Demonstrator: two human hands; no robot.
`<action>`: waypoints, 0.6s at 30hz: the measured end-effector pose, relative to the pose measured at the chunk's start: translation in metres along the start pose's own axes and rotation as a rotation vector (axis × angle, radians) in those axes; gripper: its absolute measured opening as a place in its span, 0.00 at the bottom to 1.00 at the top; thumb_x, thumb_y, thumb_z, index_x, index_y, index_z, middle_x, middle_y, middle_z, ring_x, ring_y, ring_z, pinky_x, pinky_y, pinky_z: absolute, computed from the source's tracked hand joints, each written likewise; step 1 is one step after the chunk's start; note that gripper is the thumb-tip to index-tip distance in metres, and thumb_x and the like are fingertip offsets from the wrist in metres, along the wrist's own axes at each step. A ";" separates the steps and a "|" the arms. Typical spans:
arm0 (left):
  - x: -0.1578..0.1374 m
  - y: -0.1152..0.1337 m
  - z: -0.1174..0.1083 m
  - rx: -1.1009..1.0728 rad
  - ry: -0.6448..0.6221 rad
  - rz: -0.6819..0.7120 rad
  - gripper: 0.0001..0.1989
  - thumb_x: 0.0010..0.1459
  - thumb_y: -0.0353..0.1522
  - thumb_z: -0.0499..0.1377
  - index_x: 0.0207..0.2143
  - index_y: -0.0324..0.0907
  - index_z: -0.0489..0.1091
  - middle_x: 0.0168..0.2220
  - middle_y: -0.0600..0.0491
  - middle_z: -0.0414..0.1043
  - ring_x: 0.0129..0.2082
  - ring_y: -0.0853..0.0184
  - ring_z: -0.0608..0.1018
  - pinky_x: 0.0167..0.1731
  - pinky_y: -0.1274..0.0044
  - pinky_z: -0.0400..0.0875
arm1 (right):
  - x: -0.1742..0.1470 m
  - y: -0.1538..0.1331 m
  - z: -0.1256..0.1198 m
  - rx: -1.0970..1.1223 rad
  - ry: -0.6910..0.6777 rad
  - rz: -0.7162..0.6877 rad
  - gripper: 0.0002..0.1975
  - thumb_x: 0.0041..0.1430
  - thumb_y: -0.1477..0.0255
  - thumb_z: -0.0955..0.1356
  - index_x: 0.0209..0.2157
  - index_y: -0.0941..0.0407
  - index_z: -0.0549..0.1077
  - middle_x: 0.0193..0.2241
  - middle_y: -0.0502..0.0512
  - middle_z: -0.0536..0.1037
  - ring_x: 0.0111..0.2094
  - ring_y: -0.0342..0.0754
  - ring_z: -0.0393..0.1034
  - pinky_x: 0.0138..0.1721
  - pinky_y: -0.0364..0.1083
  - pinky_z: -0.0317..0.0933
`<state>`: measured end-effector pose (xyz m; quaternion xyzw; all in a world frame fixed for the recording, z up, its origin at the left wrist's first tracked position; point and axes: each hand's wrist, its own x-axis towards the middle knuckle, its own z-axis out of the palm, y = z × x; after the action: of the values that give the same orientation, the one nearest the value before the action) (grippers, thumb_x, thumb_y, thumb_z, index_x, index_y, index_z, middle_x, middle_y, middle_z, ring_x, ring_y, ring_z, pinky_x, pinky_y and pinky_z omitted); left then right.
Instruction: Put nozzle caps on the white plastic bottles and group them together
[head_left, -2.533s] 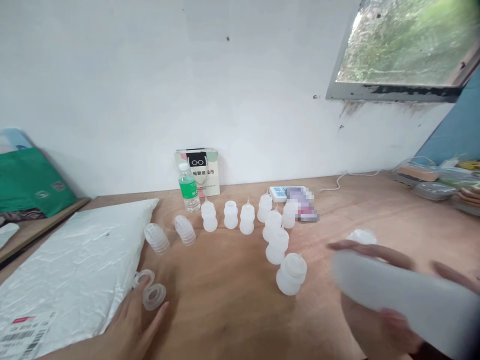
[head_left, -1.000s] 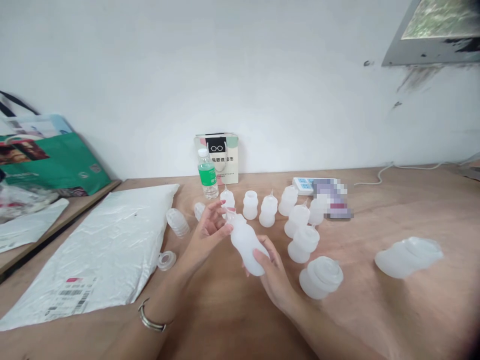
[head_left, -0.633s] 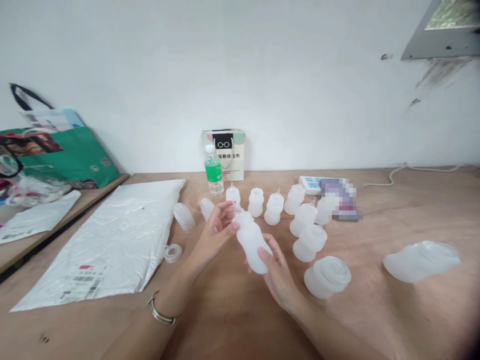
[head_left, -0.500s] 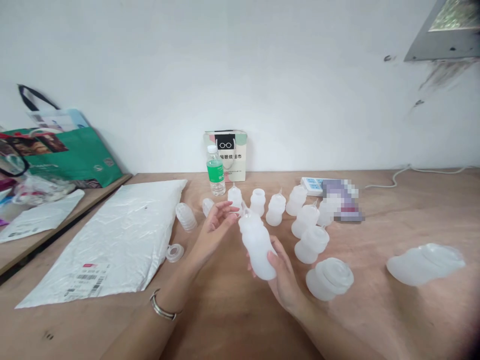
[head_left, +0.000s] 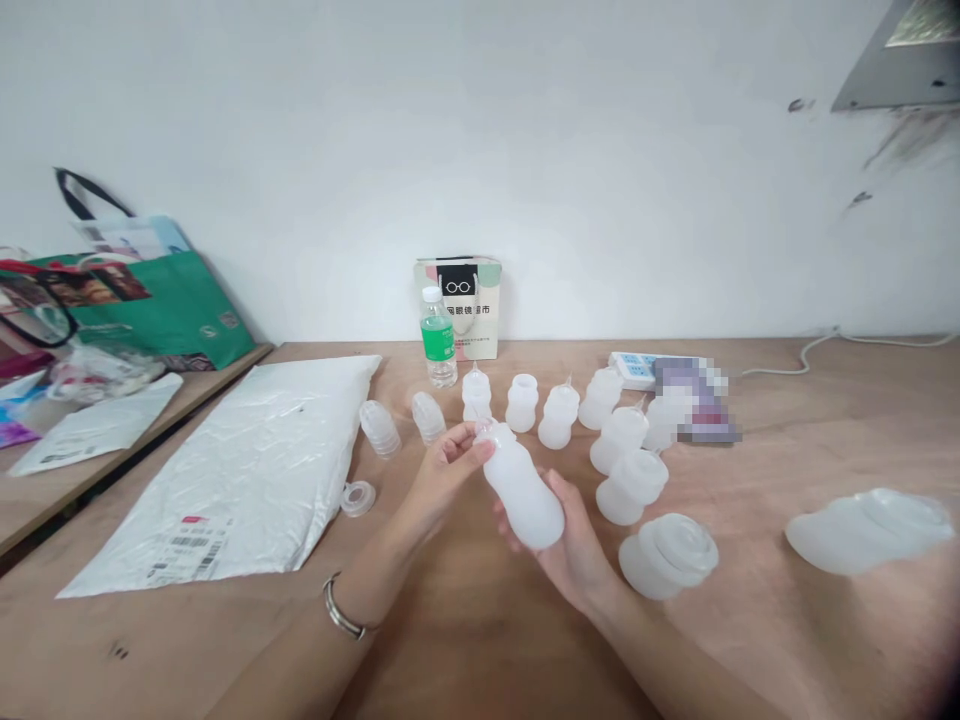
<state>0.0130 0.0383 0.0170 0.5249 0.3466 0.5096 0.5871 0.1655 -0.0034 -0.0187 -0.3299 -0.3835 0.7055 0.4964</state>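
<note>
A frosted white squeeze bottle (head_left: 523, 492) is tilted in front of me, its narrow top pointing up and left. My right hand (head_left: 574, 545) wraps round its lower body. With thumb and fingers, my left hand (head_left: 448, 467) pinches the clear nozzle cap (head_left: 486, 430) at the bottle's top; part of the cap is hidden by the fingers. Left of that hand are two clear ribbed covers (head_left: 380, 430) and a clear ring-shaped cap (head_left: 358, 498). Behind the held bottle stands another bottle with a pointed nozzle (head_left: 476, 392), next to a bottle with no nozzle (head_left: 522, 402).
More frosted bottles stand in a curve to the right, including a wide one (head_left: 667, 556); another (head_left: 870, 532) lies at far right. A white mailing bag (head_left: 247, 470) covers the left. Behind are a water bottle (head_left: 438, 340), paper bag (head_left: 480, 320) and power strip (head_left: 634, 370).
My left hand has closed its fingers on the nozzle cap, where before they were more spread beside it. The held bottle has moved slightly right and down in view. The view has shifted slightly.
</note>
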 end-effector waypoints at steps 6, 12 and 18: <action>-0.004 0.004 0.004 0.013 -0.045 0.032 0.18 0.50 0.38 0.63 0.41 0.38 0.72 0.38 0.47 0.74 0.37 0.64 0.74 0.38 0.75 0.65 | -0.003 0.005 -0.002 -0.553 0.143 -0.285 0.20 0.49 0.62 0.71 0.41 0.52 0.63 0.34 0.50 0.70 0.34 0.47 0.64 0.33 0.44 0.60; -0.011 0.006 0.003 -0.052 -0.159 0.037 0.21 0.49 0.42 0.62 0.41 0.36 0.74 0.35 0.47 0.75 0.29 0.66 0.73 0.29 0.77 0.63 | -0.007 -0.004 -0.002 -0.326 -0.177 -0.152 0.16 0.53 0.60 0.67 0.41 0.54 0.67 0.33 0.51 0.70 0.30 0.44 0.62 0.28 0.43 0.57; -0.012 0.011 0.003 -0.001 -0.237 0.034 0.22 0.51 0.43 0.60 0.44 0.38 0.73 0.37 0.47 0.75 0.36 0.60 0.75 0.31 0.76 0.63 | -0.007 0.003 -0.002 -0.185 -0.314 -0.101 0.19 0.52 0.57 0.68 0.39 0.55 0.67 0.27 0.50 0.70 0.23 0.42 0.62 0.23 0.42 0.54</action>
<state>0.0102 0.0249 0.0262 0.5870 0.2658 0.4539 0.6155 0.1679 -0.0104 -0.0217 -0.2402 -0.5354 0.6844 0.4327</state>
